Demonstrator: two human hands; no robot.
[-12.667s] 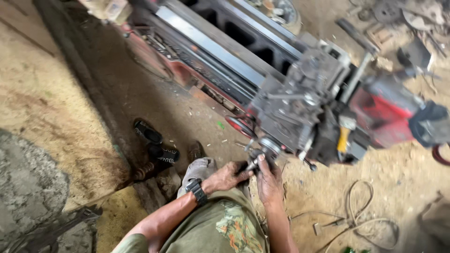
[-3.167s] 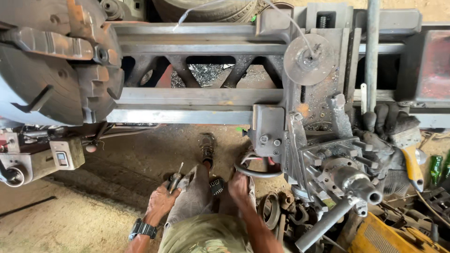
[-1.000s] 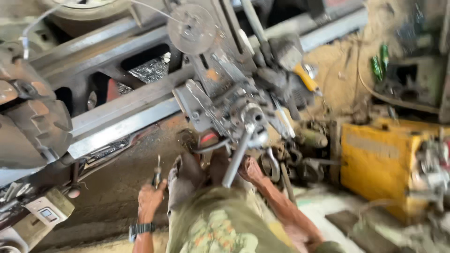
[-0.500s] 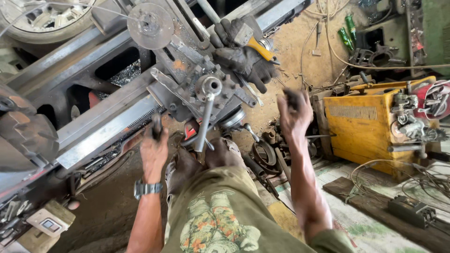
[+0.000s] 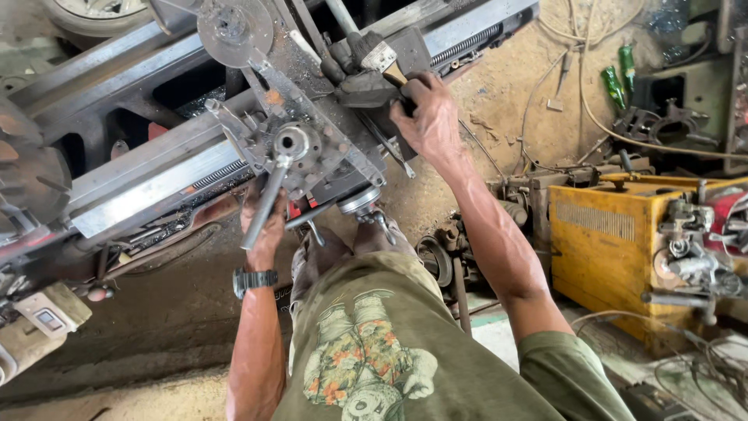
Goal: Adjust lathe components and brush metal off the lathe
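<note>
I stand at a grey lathe (image 5: 148, 175) and look down on its carriage (image 5: 327, 148). My right hand (image 5: 427, 117) reaches over the carriage's far side and closes on the wooden handle of a paintbrush (image 5: 382, 58), which lies among dark rags (image 5: 366, 87). My left hand (image 5: 263, 228), with a black watch on the wrist, is low against the front of the carriage. A long grey lever (image 5: 269, 195) rising from the tool post crosses over its fingers and hides what they hold.
A yellow metal box (image 5: 604, 234) with machine parts stands on the right. Two green bottles (image 5: 619, 78) and cables lie on the dirt floor beyond. A round handwheel (image 5: 234, 27) sits at the top. The big chuck (image 5: 31, 179) is at the left edge.
My right hand, raised and open half a second ago, has come down onto the paintbrush. My left hand has shifted right, under the lever. The view has moved closer over the carriage.
</note>
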